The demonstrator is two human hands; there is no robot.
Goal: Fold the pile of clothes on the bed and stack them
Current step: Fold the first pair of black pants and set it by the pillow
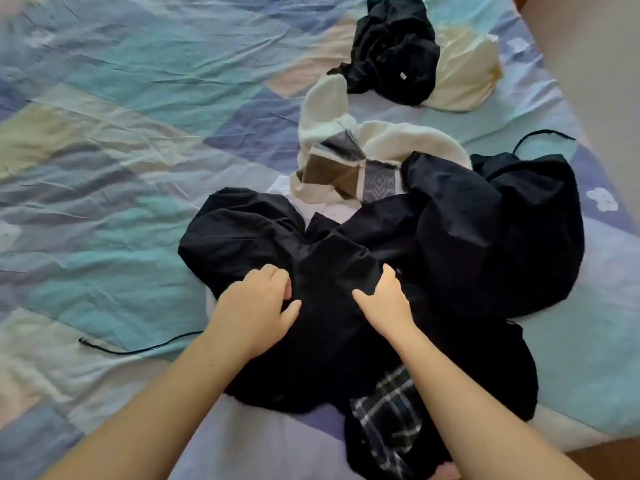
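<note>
A large black garment (433, 244) lies rumpled across the near middle of the bed. My left hand (258, 303) grips a fold of it, fingers curled into the cloth. My right hand (386, 301) rests on the same garment a little to the right, thumb spread and fingers bent over the fabric. A dark plaid piece (391, 420) sticks out from under the black garment near the front edge. Behind it lies a cream fleece garment with brown and grey patches (349, 157). Farther back sit a crumpled black garment (394, 53) and a cream one (464, 74).
The bed carries a wrinkled patchwork sheet (121, 150) in blue, teal and pale tones. A thin black cord (138, 348) lies on the sheet to the left; another loops out at the right (543, 135). The bed's right edge meets a pale wall (595, 81).
</note>
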